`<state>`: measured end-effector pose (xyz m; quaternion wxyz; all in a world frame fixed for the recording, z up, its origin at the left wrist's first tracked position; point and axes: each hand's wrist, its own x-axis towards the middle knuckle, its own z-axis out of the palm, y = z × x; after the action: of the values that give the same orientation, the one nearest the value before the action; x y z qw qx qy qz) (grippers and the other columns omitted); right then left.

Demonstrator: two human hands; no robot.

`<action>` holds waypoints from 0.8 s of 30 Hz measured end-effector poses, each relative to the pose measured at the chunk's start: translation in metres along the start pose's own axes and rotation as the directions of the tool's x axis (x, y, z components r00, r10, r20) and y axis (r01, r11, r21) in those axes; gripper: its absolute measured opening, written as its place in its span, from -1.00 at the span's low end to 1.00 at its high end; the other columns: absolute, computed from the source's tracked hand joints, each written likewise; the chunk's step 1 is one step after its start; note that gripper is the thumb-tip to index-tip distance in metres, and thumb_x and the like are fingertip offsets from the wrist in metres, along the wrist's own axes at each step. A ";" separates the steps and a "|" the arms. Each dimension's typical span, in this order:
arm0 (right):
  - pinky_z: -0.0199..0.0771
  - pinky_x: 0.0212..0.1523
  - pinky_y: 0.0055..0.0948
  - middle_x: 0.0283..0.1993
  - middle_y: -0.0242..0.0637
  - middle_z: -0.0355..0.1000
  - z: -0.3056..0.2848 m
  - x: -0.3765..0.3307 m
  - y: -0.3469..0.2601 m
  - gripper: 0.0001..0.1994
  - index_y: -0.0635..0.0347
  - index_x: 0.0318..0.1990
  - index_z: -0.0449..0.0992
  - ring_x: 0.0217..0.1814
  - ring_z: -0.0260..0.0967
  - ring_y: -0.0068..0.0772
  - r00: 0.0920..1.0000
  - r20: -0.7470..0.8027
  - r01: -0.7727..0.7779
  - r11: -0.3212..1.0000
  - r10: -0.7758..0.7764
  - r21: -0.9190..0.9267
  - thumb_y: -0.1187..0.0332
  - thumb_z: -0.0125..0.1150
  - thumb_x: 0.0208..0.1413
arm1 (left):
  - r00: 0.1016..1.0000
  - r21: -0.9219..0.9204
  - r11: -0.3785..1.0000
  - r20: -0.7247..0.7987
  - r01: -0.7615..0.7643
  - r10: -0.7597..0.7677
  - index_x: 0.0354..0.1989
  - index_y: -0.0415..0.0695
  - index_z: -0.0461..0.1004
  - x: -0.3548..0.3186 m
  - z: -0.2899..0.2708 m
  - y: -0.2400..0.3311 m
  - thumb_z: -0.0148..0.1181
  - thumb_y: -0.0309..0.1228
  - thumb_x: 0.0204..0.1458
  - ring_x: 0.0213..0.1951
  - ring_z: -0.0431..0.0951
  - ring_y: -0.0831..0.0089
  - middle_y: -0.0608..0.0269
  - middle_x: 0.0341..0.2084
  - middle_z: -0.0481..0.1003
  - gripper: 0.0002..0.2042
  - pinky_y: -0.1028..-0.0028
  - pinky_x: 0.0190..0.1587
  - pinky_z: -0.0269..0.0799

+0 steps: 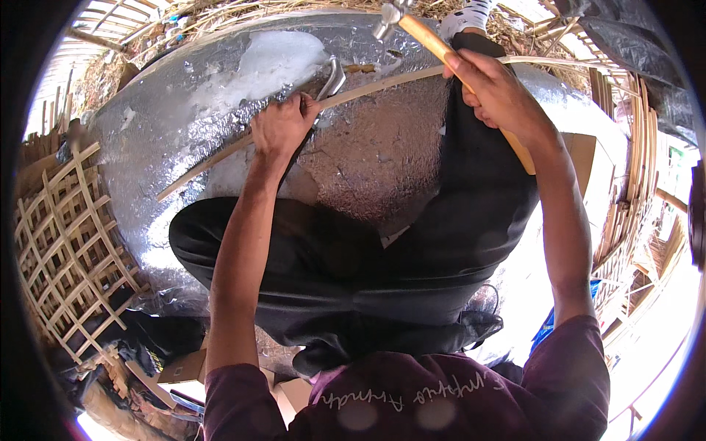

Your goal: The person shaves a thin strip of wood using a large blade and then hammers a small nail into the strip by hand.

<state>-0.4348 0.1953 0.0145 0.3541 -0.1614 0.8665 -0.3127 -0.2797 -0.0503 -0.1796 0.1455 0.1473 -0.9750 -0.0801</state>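
Observation:
My right hand is closed around the wooden handle of a claw-type or ball-ended hammer, whose metal head points up and left near my foot. My left hand is closed on a hooked metal tool; its shiny bent end sticks out past the thumb, and a dark length shows below the fist. A long thin bamboo strip passes under the left hand and behind the right one. Whether the left fingers also grip the strip cannot be told.
Beneath me lies a shiny silvery sheet with a whitish patch. My black-trousered legs are spread around a brown area. A woven bamboo lattice stands at left. Bamboo strips and a cardboard box are at right.

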 end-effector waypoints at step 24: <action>-0.03 -0.73 -0.72 -0.61 -0.59 0.03 -0.018 0.019 0.018 -0.52 0.09 -0.22 0.40 -0.72 -0.07 -0.80 0.966 0.185 -0.213 0.963 0.182 0.166 -0.18 -0.10 0.25 | 0.996 -0.068 0.998 0.084 0.007 -0.001 -0.39 -0.08 0.52 0.004 -0.006 0.000 0.03 0.02 0.13 -0.65 0.56 0.02 0.02 -0.75 0.48 -0.60 0.12 -0.61 0.49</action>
<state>-0.4621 0.2072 0.0036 0.4689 -0.0664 0.8126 -0.3397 -0.2812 -0.0520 -0.1733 0.1091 0.1406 -0.9767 -0.1195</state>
